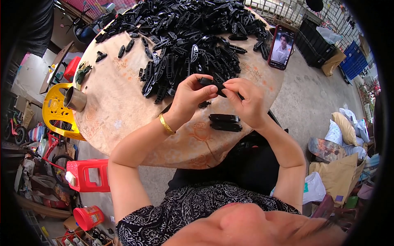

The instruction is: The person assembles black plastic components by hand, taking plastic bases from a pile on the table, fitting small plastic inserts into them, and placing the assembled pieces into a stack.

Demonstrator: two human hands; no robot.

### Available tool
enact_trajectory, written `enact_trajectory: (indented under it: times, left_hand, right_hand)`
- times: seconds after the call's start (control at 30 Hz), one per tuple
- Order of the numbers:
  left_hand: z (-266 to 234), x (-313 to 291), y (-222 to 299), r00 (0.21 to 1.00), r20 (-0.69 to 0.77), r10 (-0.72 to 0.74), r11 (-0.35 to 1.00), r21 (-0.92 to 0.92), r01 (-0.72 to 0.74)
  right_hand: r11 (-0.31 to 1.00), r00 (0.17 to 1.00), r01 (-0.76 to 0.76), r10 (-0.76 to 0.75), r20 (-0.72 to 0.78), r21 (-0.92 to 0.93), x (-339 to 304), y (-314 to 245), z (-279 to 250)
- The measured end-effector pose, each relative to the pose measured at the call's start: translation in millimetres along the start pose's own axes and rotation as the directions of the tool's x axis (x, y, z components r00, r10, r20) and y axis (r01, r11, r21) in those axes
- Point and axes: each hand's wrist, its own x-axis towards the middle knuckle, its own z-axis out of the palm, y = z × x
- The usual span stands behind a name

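Above the near half of a round table, both my hands hold one slim black plastic part (208, 82) between them. Thumb and fingers of my left hand (194, 91) pinch its left end. My right hand (246, 98) grips the other end with its fingertips, which partly cover it. Just below my hands, a short stack of similar black parts (225, 123) lies on the cloth, with a small dark piece (204, 104) beside it. Beyond my hands spreads a large heap of black plastic parts (176, 53); what kind of part they are I cannot make out.
A patterned tablecloth (108, 119) covers the table. A phone (281, 47) stands upright at its right edge, a metal cup (75, 99) at its left. Around it are a yellow chair (57, 108), a red stool (88, 175), a red bucket (88, 217) and black crates (314, 43).
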Motion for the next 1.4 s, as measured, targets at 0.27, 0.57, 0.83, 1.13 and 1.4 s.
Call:
enact_trajectory:
  times: [0.27, 0.57, 0.83, 1.13, 1.4]
  left_hand:
    - [4, -1, 9, 1.0, -0.002, 0.0, 0.995, 0.104, 0.001]
    - [9, -8, 16, 0.967, 0.06, 0.247, 0.873, 0.419, -0.249]
    - [-12, 1, 33, 0.964, 0.25, 0.094, 0.82, 0.529, -0.218]
    - [-32, -4, 31, 0.898, 0.43, 0.095, -0.101, 0.901, -0.421]
    - [-23, -18, 18, 0.927, 0.338, 0.163, -0.185, 0.934, -0.307]
  right_hand:
    - [0.948, 0.985, 0.174, -0.164, 0.063, -0.265, 0, -5, -2]
    - [0.609, 0.766, -0.642, 0.476, 0.433, 0.466, 5, 0, -1]
    - [0.747, 0.579, -0.662, 0.455, 0.677, 0.065, 14, 13, -26]
    - [0.973, 0.704, -0.183, 0.229, 0.672, -0.139, 13, 7, -11]
    - [0.972, 0.769, -0.028, 0.171, 0.616, -0.234, 9, 6, 25]
